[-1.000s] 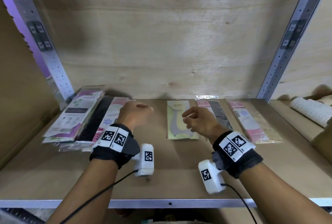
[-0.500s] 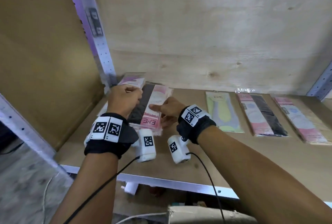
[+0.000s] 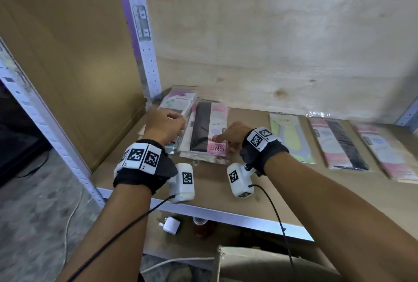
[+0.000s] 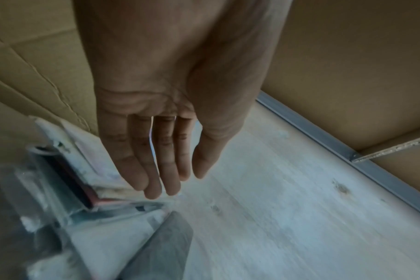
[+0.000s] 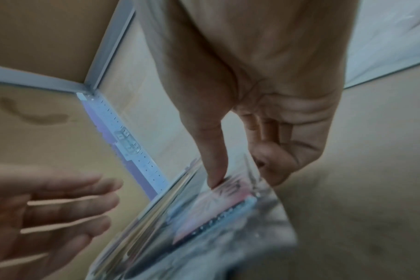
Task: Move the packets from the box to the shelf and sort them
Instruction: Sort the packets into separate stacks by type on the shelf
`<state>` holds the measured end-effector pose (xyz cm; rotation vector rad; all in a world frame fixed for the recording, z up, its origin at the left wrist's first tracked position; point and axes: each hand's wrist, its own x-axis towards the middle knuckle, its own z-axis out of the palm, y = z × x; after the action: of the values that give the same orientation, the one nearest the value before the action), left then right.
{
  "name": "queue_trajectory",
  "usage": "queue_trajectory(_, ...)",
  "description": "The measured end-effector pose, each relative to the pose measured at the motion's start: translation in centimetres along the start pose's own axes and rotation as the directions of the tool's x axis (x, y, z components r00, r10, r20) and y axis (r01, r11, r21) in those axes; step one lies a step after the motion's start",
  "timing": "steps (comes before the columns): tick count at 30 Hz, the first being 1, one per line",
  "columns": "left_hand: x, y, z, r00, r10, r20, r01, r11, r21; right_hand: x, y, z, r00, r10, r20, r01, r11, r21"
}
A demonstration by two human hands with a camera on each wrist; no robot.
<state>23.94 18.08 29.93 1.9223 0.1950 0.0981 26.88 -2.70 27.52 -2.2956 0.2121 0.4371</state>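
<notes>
A loose stack of packets (image 3: 181, 121) lies at the shelf's left end, against the corner post. On top is a pink and black packet (image 3: 208, 132), also seen blurred in the right wrist view (image 5: 218, 206). My right hand (image 3: 228, 139) pinches its near right corner, thumb (image 5: 215, 178) pressed on top and fingers curled at the edge. My left hand (image 3: 165, 125) hovers over the stack's left side; its fingers (image 4: 156, 180) are straight and hold nothing. Three single packets lie in a row to the right: green-yellow (image 3: 287, 137), pink-black (image 3: 339, 143), pink-white (image 3: 384, 150).
The shelf board (image 3: 226, 182) is brown with a metal front rail (image 3: 226, 213). A perforated upright post (image 3: 140, 32) stands at the left corner and plywood closes the back. Below the shelf are a cardboard box (image 3: 260, 263), a white plug (image 3: 170, 225) and cables.
Both hands moved left from the shelf's middle to the stack, and the view swung left with them. My right thumb now presses the pink and black packet; the left hand opened over the stack.
</notes>
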Motion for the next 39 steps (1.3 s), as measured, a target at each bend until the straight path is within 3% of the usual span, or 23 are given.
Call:
queue_trajectory(2, -0.3, -0.1, 1.0, 0.999, -0.011, 0.052, 0.012, 1.0, -0.005, -1.1, 1.1, -0.8, 0.999, -0.041, 0.022, 0.041, 0.999, 0.011)
queue_trajectory(6, -1.0, 0.3, 3.4, 0.994, -0.023, 0.103, 0.027, 0.999, -0.043, -3.5, 3.7, -2.8, 0.992, -0.126, 0.004, 0.121, 0.965, 0.234)
queue_trajectory(8, -1.6, 1.2, 4.9, 0.994, 0.074, 0.084, -0.074, 0.997, -0.009, -4.8, 5.2, -4.1, 0.989, -0.15, -0.017, 0.147, 0.935, 0.324)
queue_trajectory(11, -2.2, 2.8, 6.8, 0.961, 0.275, -0.032, -0.265, 0.947, 0.18, -6.9, 7.9, -6.2, 0.983, -0.18, 0.017, 0.16, 0.912, 0.378)
queue_trajectory(14, -2.4, 3.9, 8.3, 0.936, 0.347, -0.055, -0.324, 0.913, 0.249, -8.8, 10.7, -8.4, 0.977, -0.205, 0.056, 0.173, 0.92, 0.351)
queue_trajectory(17, -2.5, 3.8, 9.9, 0.946, 0.271, 0.177, -0.312, 0.908, 0.279, -10.5, 13.5, -9.9, 0.978, -0.201, 0.061, 0.165, 0.915, 0.368)
queue_trajectory(19, -2.9, 3.5, 11.0, 0.919, 0.154, 0.362, -0.257, 0.931, 0.259, -11.2, 15.1, -10.6, 0.978, -0.199, 0.06, 0.158, 0.898, 0.411)
queue_trajectory(21, -3.3, 3.4, 12.0, 0.899, 0.094, 0.428, -0.203, 0.955, 0.217, -11.8, 16.3, -11.1, 0.982, -0.186, 0.028, 0.155, 0.884, 0.442)
queue_trajectory(23, -3.4, 3.5, 12.8, 0.91, 0.088, 0.405, -0.135, 0.987, 0.088, -12.2, 17.5, -11.6, 0.985, -0.168, -0.033, 0.162, 0.855, 0.492)
queue_trajectory(25, -3.6, 3.9, 13.5, 0.932, 0.066, 0.357, -0.049, 0.997, -0.058, -12.1, 18.8, -12.2, 0.985, -0.151, -0.087, 0.173, 0.774, 0.61)
queue_trajectory(30, -3.8, 4.7, 15.4, 0.963, -0.03, 0.267, 0.091, 0.971, -0.22, -12.5, 20.3, -13.7, 0.979, -0.164, -0.12, 0.182, 0.45, 0.874)
queue_trajectory(39, -4.8, 5.1, 17.7, 0.966, -0.153, 0.206, 0.226, 0.888, -0.4, -11.7, 19.0, -13.3, 0.976, -0.196, -0.096, 0.138, 0.213, 0.967)
